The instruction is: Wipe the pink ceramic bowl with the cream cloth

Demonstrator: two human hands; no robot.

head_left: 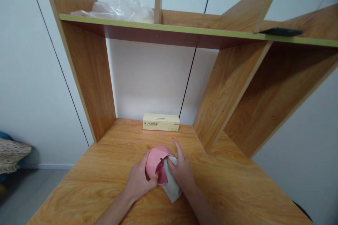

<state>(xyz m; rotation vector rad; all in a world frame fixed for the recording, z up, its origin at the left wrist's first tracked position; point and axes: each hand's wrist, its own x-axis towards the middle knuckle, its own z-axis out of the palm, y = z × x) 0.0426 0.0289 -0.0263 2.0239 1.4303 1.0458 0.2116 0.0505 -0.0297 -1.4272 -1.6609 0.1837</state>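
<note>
A pink bowl (157,157) is tilted on its side above the wooden desk, its opening turned toward me and to the right. My left hand (139,179) grips it from the left, the thumb at the rim and the fingers around the outside. A light grey cloth (172,182) hangs down over the bowl's right edge. My right hand (182,169) pinches the cloth against the rim, its index finger stretched up and away. Part of the bowl's inside is hidden by the cloth and my thumb.
Behind the bowl, a long cream box (161,122) lies against the wall on the desk (105,179). Wooden panels (88,81) rise at both sides and carry a shelf (185,32). On it are a clear plastic bag (124,8) and a flat black object (282,31).
</note>
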